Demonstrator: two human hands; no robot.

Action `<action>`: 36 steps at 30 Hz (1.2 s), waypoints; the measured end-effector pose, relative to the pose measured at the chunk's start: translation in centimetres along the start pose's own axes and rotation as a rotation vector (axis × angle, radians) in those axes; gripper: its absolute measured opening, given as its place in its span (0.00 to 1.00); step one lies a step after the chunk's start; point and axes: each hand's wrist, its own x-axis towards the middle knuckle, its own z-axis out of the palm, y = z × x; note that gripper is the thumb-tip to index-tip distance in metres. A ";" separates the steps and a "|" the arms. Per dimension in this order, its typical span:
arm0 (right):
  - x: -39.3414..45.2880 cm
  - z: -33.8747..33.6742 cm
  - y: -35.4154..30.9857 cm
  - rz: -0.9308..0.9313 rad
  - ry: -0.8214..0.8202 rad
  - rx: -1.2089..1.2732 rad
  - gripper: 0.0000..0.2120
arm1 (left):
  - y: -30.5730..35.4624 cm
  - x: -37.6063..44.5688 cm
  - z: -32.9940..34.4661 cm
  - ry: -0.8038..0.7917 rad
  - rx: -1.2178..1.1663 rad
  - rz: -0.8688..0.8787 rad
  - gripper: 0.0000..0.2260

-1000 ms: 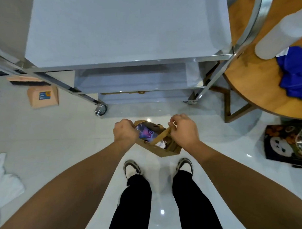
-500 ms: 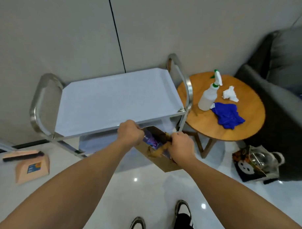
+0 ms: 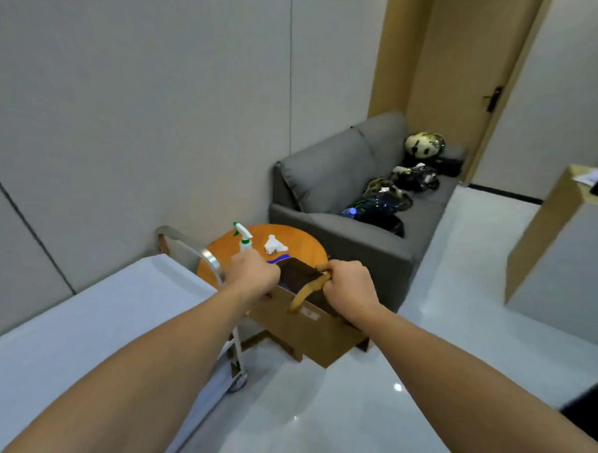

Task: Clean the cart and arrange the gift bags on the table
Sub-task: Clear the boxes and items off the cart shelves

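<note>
Head view: a person holds a brown paper gift bag [image 3: 307, 331] in mid-air at the centre of the frame, above the glossy white floor [image 3: 369, 415] and in front of a round wooden table [image 3: 300, 241]. The left hand [image 3: 252, 275] is clenched at the bag's near-left top edge; its fingers curl round the rim, though exactly what they pinch is hidden behind the knuckles. The right hand [image 3: 351, 285] grasps the tan handle [image 3: 305, 292], which loops down from its curled fingers over the front face of the bag. The bag's mouth is pulled open between the two hands, showing a dark inside.

The cart [image 3: 84, 320] fills the lower left of the frame, its pale flat top bare where it shows, with a curved metal rail [image 3: 201, 253] at its far end just beside the table. On the table stand a white spray bottle [image 3: 244, 239] with a green nozzle and a crumpled white tissue [image 3: 273, 245]; a sliver of blue cloth [image 3: 278, 259] shows just behind the bag's rim.

Right of centre, behind the table, a grey sofa [image 3: 329, 180] carries several dark shiny bags [image 3: 383, 205] in a row along its seat. A wooden door [image 3: 465, 79] occupies the upper right, and a wood-edged cabinet [image 3: 558, 235] stands at the right edge.
</note>
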 end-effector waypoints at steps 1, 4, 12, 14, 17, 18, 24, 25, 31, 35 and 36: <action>-0.7 -1.3 1.6 0.068 0.076 0.084 0.09 | 1.4 -0.6 1.1 -0.026 0.007 0.032 0.03; -3.0 -5.6 5.9 0.260 0.207 0.384 0.09 | 5.4 -3.1 5.0 -0.118 0.076 0.128 0.04; -11.3 -14.4 19.2 0.572 0.243 0.463 0.11 | 15.6 -13.1 18.1 -0.456 0.273 0.335 0.06; -13.8 -15.8 22.8 0.584 0.175 0.287 0.14 | 18.1 -16.4 21.2 -0.505 0.303 0.377 0.05; -18.0 -16.5 27.6 0.627 0.031 0.047 0.17 | 21.9 -21.5 25.8 -0.620 0.307 0.455 0.05; -19.4 -16.5 29.4 0.648 0.011 0.026 0.16 | 23.0 -23.2 27.5 -0.650 0.312 0.496 0.06; -27.4 -18.0 40.3 0.826 0.028 0.221 0.16 | 26.8 -32.4 37.2 -0.728 0.452 0.719 0.07; -28.5 -18.3 41.8 0.832 0.023 0.228 0.16 | 27.2 -33.8 38.6 -0.743 0.477 0.745 0.07; -33.3 -19.1 49.2 0.942 0.089 0.312 0.17 | 30.6 -40.4 45.8 -0.781 0.610 0.955 0.06; -35.2 -18.9 53.7 1.067 0.157 0.381 0.14 | 32.5 -42.5 50.5 -0.757 0.673 1.132 0.05; -35.6 -18.8 54.7 1.101 0.175 0.384 0.11 | 33.2 -42.8 51.8 -0.779 0.682 1.155 0.04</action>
